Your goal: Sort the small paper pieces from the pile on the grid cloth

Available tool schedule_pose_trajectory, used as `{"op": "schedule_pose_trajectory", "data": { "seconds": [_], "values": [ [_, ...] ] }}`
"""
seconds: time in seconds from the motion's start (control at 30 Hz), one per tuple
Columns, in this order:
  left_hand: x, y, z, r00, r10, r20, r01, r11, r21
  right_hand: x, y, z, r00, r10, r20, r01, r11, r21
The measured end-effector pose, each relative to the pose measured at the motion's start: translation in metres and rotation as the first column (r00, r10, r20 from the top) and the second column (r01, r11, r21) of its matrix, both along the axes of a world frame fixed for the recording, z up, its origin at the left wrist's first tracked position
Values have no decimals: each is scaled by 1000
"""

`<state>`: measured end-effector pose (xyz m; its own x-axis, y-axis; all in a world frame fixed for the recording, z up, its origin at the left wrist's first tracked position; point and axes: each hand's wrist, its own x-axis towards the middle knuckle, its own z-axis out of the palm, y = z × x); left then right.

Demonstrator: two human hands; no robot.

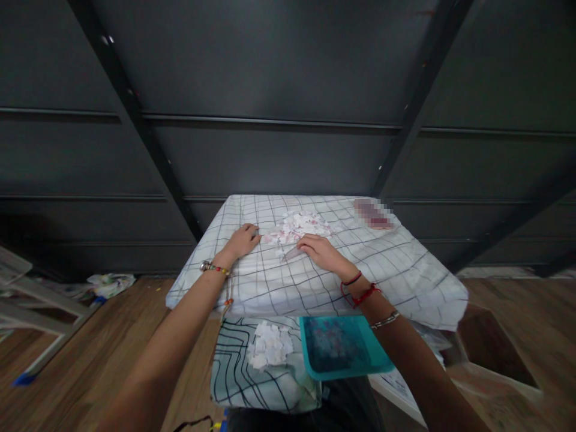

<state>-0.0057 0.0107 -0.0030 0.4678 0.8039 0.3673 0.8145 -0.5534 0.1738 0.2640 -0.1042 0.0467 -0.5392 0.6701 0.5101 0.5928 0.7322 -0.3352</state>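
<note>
My left hand (244,240) rests on the white checked cloth (265,282), its fingers lying loosely apart with nothing in them. Just to its right spreads a pile of small white paper-like pieces (306,223), some with pinkish marks. My right hand (320,251) is at the near edge of this pile. Its fingers are closed on a thin, pale, pointed piece (292,254), whose kind I cannot make out. A second heap of white pieces (270,344) lies nearer me on a green-and-black patterned cloth (234,360).
A teal tray (380,354) with small dark and reddish bits sits under my right forearm. At the table's far right lies a blurred-out reddish oval item (373,215). Dark panels (279,162) stand behind the table. A ladder-like frame (58,336) is at left, an open box (495,348) at right.
</note>
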Motion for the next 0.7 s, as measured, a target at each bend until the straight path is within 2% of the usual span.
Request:
{"op": "schedule_pose_trajectory", "data": {
  "seconds": [0.17,0.33,0.53,0.7],
  "values": [
    [0,-1,2,1000,-9,-15,9,1000,3,1,0,-1,998,15,54,-13,1000,-21],
    [1,-2,3,1000,-18,-22,18,1000,1,11,-8,7,987,83,135,-74,995,-71],
    [1,-1,3,1000,-10,-25,10,1000,-8,4,-14,15,987,69,148,-58,995,-77],
    [2,-3,4,999,-1,-46,0,1000,-13,7,-18,17,974,128,185,-106,986,-125]
  ]
}}
